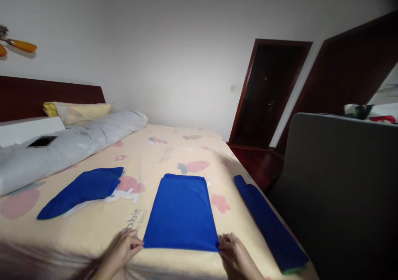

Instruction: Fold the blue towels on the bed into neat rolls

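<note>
A blue cloth [183, 213] lies flat in a rectangle near the front edge of the bed. My left hand [127, 247] pinches its near left corner, and my right hand [233, 251] pinches the near right corner. To the left, a crumpled blue cloth [85, 189] rests on the sheet, with something white under its lower edge. A long, narrow blue cloth [270, 226], rolled or folded, lies along the right edge of the bed.
The patterned bed sheet [168, 151] spreads beneath the cloths. A grey bolster-like bundle [93, 137] crosses the left side, with a phone [42, 141] on it. Behind are a yellow pillow [83, 112] and headboard [52, 90]. A dark grey chair back [338, 180] stands right.
</note>
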Demonstrator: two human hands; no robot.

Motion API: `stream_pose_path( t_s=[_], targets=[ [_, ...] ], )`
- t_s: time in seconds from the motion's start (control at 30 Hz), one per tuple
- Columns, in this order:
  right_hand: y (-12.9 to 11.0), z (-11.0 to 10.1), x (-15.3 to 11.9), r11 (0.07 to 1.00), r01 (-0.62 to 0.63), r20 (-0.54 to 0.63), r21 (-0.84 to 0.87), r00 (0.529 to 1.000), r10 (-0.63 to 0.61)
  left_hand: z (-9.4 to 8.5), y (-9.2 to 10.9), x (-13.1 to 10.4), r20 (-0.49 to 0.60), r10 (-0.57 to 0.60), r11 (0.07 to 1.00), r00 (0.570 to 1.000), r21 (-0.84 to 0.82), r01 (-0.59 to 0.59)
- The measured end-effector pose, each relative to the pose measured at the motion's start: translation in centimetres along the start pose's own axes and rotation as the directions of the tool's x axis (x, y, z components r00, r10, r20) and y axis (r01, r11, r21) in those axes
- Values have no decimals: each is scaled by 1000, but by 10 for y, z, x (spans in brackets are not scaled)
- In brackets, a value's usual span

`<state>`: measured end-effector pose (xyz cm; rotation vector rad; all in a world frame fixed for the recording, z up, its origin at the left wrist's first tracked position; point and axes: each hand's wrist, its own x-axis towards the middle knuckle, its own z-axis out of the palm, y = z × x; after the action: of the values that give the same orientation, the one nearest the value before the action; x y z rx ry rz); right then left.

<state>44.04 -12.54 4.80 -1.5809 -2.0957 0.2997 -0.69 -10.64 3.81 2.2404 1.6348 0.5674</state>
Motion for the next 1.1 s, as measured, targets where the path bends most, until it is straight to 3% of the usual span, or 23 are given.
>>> stream_pose_path(
  t_s=[0.1, 0.17, 0.27, 0.37, 0.43, 0.5, 0.63, 0.8, 0.93, 1.0, 1.1],
  targets=[
    [-13, 8, 8, 996, 45, 31, 71, 998, -48, -3, 33, 2, -66, 12, 997, 998, 81, -6],
    [-34, 22, 19, 995, 50, -62, 86, 997, -45, 5, 61, 13, -140, 52, 997, 989, 71, -43],
    [-74, 55, 41, 991, 120, -123, 53, 986, -113, 36, 97, 39, -182, 150, 989, 972, 48, -143],
    [-103, 87, 59, 989, 142, -47, -34, 989, -143, 75, 114, 63, -106, 175, 978, 979, 133, -160],
    [-106, 100, 63, 992, 100, 9, -75, 995, -100, 92, 111, 70, -57, 126, 971, 990, 209, -112],
    [-98, 104, 62, 993, 72, 30, -98, 997, -69, 98, 100, 70, -37, 95, 961, 995, 264, -82],
    [-66, 93, 49, 991, 42, 17, -126, 999, -40, 81, 72, 59, -1, 47, 953, 999, 299, -45],
    [-32, 75, 33, 981, -81, 19, -178, 996, 86, 54, 49, 44, 31, -80, 941, 996, 332, 66],
    [-23, 72, 23, 968, -130, -12, -213, 991, 130, 53, 39, 31, -43, -131, 908, 990, 397, 137],
    [-28, 74, 23, 972, -102, -47, -211, 994, 94, 62, 38, 28, -145, -81, 895, 986, 424, 136],
    [-49, 78, 33, 986, 31, -15, -162, 999, -34, 81, 47, 35, -222, 94, 903, 970, 429, 11]
  ],
)
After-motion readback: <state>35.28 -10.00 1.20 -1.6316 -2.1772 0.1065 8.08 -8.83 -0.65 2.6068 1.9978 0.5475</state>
